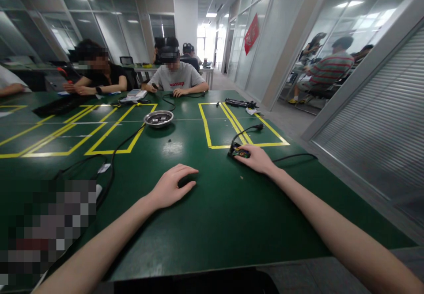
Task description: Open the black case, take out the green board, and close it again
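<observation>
Here's the dark, colour-patterned device (241, 153), right at the near edge of the yellow tape rectangle (206, 128) on the green table (212, 227), and the right hand (255, 158) has thumb and fingers gripping it, a black plug (260, 127) lying just beyond! Over to the left hand (174, 185), palm down, thumb and fingers parted, with a metal bowl (159, 125) farther up the table.

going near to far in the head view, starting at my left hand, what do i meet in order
Left hand → small dark object held at the right hand → round metal bowl → black tripod-like item → person in a grey t-shirt.
</observation>
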{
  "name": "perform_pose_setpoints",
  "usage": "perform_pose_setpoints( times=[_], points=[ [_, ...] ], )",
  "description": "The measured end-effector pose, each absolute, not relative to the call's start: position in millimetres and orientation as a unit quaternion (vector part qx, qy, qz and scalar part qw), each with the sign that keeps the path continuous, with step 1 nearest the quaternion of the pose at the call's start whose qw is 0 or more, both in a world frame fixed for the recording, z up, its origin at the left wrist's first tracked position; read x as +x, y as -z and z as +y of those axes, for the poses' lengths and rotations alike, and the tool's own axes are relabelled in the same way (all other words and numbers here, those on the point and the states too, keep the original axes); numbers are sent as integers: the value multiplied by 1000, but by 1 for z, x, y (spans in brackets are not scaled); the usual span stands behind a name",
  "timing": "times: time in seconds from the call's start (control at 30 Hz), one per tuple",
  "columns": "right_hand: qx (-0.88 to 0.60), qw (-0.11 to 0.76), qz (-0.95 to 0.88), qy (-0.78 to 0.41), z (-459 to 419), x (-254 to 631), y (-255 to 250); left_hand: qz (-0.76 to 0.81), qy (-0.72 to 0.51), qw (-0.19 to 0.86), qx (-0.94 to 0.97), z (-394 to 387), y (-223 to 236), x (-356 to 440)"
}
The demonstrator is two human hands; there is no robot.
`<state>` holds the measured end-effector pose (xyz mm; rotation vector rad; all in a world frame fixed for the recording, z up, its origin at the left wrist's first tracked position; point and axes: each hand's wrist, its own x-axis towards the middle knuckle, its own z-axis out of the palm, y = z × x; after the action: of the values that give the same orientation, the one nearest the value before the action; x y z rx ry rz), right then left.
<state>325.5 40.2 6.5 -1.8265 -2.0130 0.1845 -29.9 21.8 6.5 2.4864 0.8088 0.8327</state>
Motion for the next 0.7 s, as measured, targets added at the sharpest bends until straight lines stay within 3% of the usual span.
perform_pose_setpoints(
  times=[0.13, 0.27, 0.47, 0.57, 0.7],
  points=[
    [-411, 203, -874, -160, 8, 260, -4, 262, -318, 171, 895, 13, -13, -24],
    [-300, 204, -911, -196, -15, 226, 0, 228, -257, 164, 925, 3, -15, -16],
    [-307, 316, -891, -114, -8, 233, 8, 262, -213, 137, 931, 2, -12, -13],
    [-341, 318, -882, -64, -2, 240, 8, 283, -195, 132, 930, 4, -13, -14],
    [-392, 292, -869, -82, 1, 245, 4, 314, -195, 129, 920, 7, -13, -16]
  ],
)
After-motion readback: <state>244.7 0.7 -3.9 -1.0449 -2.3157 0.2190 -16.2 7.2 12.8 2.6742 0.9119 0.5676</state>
